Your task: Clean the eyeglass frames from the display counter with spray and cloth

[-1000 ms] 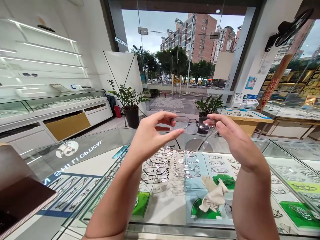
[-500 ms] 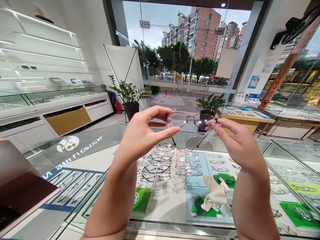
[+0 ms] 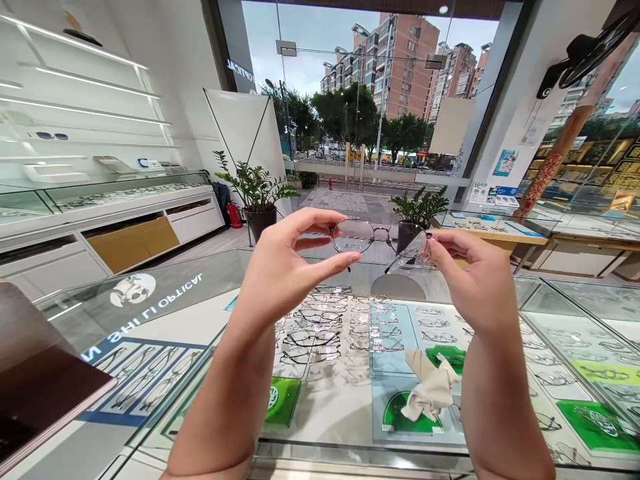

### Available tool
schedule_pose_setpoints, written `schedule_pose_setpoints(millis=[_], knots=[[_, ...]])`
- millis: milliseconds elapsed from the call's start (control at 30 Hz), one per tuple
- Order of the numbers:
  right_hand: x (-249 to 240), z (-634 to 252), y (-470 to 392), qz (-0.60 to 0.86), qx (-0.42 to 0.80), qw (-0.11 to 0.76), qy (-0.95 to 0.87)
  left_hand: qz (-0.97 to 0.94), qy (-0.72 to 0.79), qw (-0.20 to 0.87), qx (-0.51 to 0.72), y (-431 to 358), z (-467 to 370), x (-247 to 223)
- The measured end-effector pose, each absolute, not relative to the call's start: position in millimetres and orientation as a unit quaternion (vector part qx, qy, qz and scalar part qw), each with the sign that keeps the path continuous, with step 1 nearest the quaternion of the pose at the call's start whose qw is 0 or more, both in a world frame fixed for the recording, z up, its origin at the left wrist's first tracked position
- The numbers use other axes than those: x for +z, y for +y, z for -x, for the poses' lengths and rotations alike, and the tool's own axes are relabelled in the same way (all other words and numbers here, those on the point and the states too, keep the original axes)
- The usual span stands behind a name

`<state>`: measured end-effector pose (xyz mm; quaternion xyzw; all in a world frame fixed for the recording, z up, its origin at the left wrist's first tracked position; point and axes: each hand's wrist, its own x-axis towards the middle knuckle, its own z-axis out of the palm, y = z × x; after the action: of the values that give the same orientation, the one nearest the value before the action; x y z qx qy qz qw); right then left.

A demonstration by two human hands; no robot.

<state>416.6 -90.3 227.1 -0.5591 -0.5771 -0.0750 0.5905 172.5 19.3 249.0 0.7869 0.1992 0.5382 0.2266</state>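
Glasses (image 3: 354, 237) raised above the desk (image 3: 345, 417)

The left hand (image 3: 280, 260) holds one end in its fingers, thumb spread below; the right hand (image 3: 477, 273) pinches the other. This looks like a steady holding-up step; moving them calls for light, even grips. A crumpled cloth (image 3: 431, 392) lies below
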Motion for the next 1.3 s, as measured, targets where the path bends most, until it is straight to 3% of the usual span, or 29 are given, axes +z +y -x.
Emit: schedule_pose_setpoints(millis=[800, 1300], knots=[[230, -399, -92, 0.547, -0.132, 0.573, -0.596, -0.798, 0.140, 0.124, 0.573, 19, -183, 243], [233, -414, -90, 0.592, 0.017, 0.572, -0.568, -0.773, 0.207, 0.123, 0.587, 13, -206, 231]])
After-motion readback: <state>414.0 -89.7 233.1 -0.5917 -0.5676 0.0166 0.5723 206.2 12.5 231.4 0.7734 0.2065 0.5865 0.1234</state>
